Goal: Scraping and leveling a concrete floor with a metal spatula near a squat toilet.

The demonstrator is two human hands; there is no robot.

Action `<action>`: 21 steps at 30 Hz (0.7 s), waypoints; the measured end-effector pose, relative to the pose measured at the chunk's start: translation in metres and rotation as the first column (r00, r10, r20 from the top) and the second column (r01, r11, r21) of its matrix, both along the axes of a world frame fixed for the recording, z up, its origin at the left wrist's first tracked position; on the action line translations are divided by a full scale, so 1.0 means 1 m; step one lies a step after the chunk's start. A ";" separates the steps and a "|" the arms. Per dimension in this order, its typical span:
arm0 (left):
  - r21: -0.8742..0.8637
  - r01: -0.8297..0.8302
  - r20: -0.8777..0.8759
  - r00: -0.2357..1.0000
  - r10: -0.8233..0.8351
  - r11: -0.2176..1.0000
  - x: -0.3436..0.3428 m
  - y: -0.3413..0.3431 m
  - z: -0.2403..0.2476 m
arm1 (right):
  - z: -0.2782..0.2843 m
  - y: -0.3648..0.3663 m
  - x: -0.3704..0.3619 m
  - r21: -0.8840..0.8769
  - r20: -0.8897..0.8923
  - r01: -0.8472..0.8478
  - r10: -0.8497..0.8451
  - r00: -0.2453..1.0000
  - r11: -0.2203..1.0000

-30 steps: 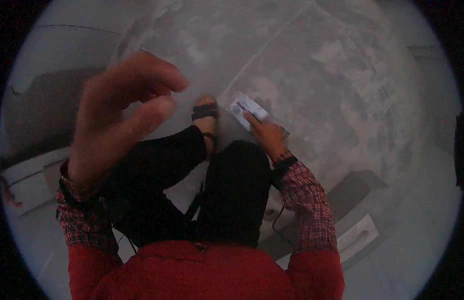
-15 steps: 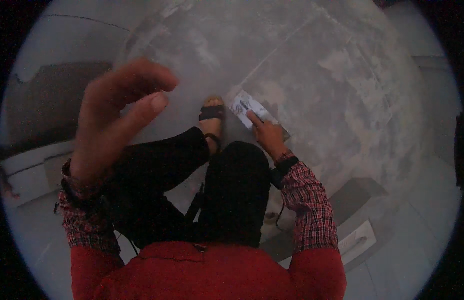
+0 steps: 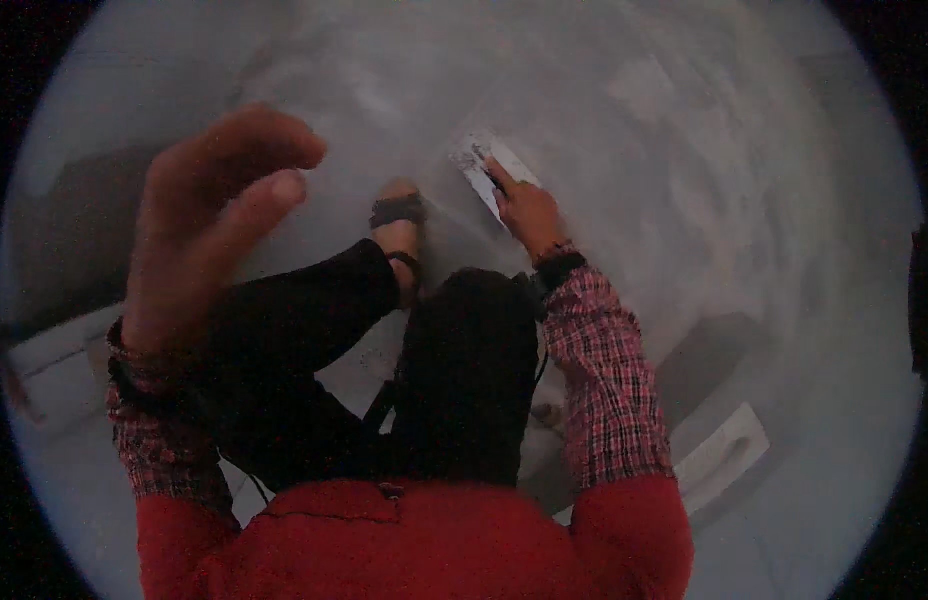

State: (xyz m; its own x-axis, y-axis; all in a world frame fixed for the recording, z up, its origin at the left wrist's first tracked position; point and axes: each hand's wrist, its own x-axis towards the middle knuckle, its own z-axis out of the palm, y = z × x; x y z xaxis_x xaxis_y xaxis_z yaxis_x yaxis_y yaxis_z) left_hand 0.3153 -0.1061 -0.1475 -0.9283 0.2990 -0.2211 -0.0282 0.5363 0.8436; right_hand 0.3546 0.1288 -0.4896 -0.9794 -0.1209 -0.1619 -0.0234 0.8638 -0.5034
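Observation:
My right hand (image 3: pixel 531 213) is closed round the handle of a flat, rectangular plastering trowel (image 3: pixel 484 183). One finger stretches forward along the trowel's top. Grey smears mark the far end of its pale metal blade. Beneath the trowel spreads a grey, cloudy-patched surface (image 3: pixel 604 130); whether the blade touches it I cannot tell. My left hand (image 3: pixel 209 215) is raised at the left, close to the camera. Its fingers are curved, the thumb stands apart from them, and nothing is held between.
My sandalled foot (image 3: pixel 397 225) is just left of the trowel, below black-trousered knees. At the lower right, beside my right sleeve, lies a long pale piece with a slot-like mark (image 3: pixel 726 458). A dark patch (image 3: pixel 74 235) lies at the far left.
My right hand and the trowel have shifted forward and slightly left in the picture. The whole view has also shifted and blurred. My left hand keeps its curved shape.

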 end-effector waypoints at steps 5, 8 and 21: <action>-0.066 0.002 -0.026 1.000 -0.004 0.998 0.042 0.011 -0.031 | -0.006 0.066 0.113 0.024 0.188 -0.132 0.125 0.974 0.991; -0.122 0.023 0.003 1.000 -0.023 0.992 0.052 0.007 -0.036 | 0.002 0.123 0.222 0.129 0.197 -0.130 0.103 0.975 0.983; -0.155 0.230 -0.120 0.961 -0.250 0.961 0.181 0.183 -0.071 | -0.045 0.311 0.446 0.049 0.299 -0.066 0.049 0.953 0.997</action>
